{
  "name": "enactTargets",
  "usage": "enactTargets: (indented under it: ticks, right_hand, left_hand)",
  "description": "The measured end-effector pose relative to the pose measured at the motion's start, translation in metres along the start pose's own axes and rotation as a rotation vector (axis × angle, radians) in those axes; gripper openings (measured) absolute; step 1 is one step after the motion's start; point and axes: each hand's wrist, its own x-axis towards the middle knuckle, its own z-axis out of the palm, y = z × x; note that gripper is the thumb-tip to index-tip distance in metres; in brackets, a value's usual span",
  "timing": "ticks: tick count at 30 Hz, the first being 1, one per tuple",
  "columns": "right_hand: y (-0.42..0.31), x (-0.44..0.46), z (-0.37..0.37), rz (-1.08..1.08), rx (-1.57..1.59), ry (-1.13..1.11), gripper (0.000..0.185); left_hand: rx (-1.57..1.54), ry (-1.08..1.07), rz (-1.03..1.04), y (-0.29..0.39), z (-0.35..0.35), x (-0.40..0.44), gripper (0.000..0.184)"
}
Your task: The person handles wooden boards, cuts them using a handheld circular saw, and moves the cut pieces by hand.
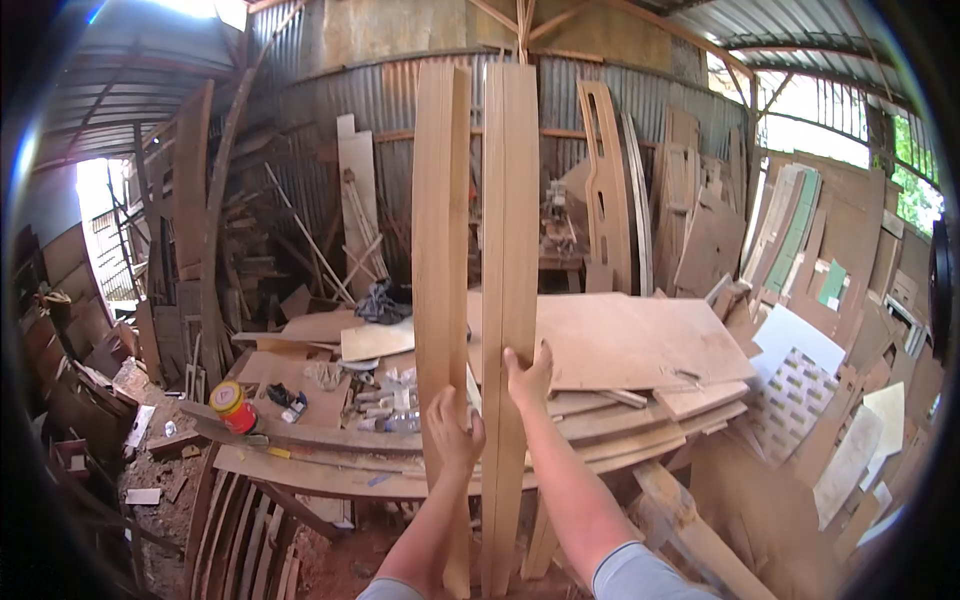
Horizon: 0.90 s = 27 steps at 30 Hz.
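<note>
Two long, planed wooden boards stand upright in front of me, side by side with a narrow gap between them. The left board [438, 230] has my left hand [456, 430] closed on its right edge, low down, fingers curled. Slightly higher, my right hand [528, 377] grips the right board [510, 220] at its right edge, the thumb across the front face. Some of the fingers on each hand are hidden. A lengthwise groove or step runs down the faces of the boards. Both boards rise well above the workbench behind them.
Behind the boards, the workbench [330, 480] carries a large plywood sheet [630, 340], a yellow-and-red tub [232, 407], plastic bottles [395, 405] and a dark cloth [383, 302]. Stacked panels [800, 240] lean along the right side. Scrap wood litters the floor at left.
</note>
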Motion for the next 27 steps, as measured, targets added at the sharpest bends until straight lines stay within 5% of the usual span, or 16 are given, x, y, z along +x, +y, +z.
enactTargets:
  ticks: [3, 4, 15, 21, 25, 27]
  right_hand:
    - [0.001, 0.014, -0.011, 0.12, 0.159, -0.276, 0.087]
    - [0.0, 0.016, -0.017, 0.175, 0.197, -0.394, 0.089]
    - [0.033, 0.012, -0.022, -0.07, 0.181, -0.403, 0.08]
    - [0.003, -0.02, -0.056, -0.105, 0.22, -0.338, 0.081]
    - [-0.03, -0.042, -0.086, 0.015, 0.234, -0.383, 0.083]
    - [-0.029, -0.06, -0.093, 0.072, 0.245, -0.4, 0.083]
  left_hand:
    - [-0.248, -0.314, -0.202, -0.001, 0.03, 0.002, 0.072]
    - [-0.248, -0.276, -0.185, 0.0, 0.039, 0.006, 0.072]
    - [-0.435, -0.291, -0.544, 0.0, 0.074, 0.01, 0.072]
    - [-0.467, -0.408, -0.588, 0.0, 0.042, 0.039, 0.057]
    - [-0.902, -0.471, -0.42, -0.011, 0.044, 0.017, 0.056]
    - [-0.78, -0.512, -0.366, -0.01, 0.028, 0.002, 0.055]
